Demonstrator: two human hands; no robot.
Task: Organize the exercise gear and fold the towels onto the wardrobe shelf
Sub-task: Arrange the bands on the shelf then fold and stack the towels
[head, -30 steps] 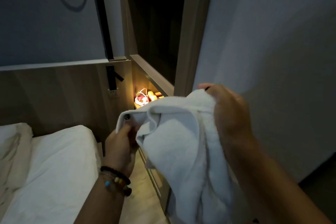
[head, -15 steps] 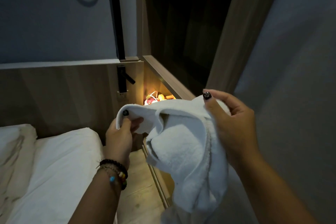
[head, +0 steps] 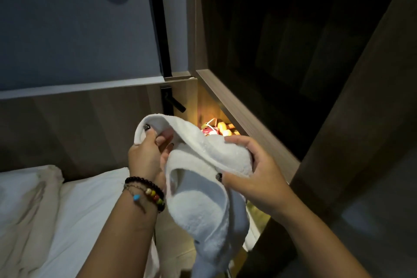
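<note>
A white towel (head: 203, 205) hangs between both hands in front of me, bunched and drooping toward the floor. My left hand (head: 146, 156), with beaded bracelets at the wrist, pinches the towel's upper left corner between thumb and fingers. My right hand (head: 255, 176) grips a fold of the towel on its right side, thumb on the front. Behind the towel the dark open wardrobe (head: 293, 40) rises, its wooden shelf edge (head: 237, 106) running diagonally. Under that shelf a lit compartment holds small red and yellow items (head: 216, 128), partly hidden by the towel.
A bed with white sheets (head: 56, 221) and a pillow (head: 20, 187) lies at lower left. A wooden headboard panel (head: 79, 124) and grey wall (head: 79, 25) stand behind it. A black vertical rail (head: 158, 29) runs beside the wardrobe. Its dark side panel (head: 372, 119) is at right.
My right hand has dropped from the towel's top edge to a lower fold on its right side. The view has moved closer to the wardrobe. My left hand keeps its corner.
</note>
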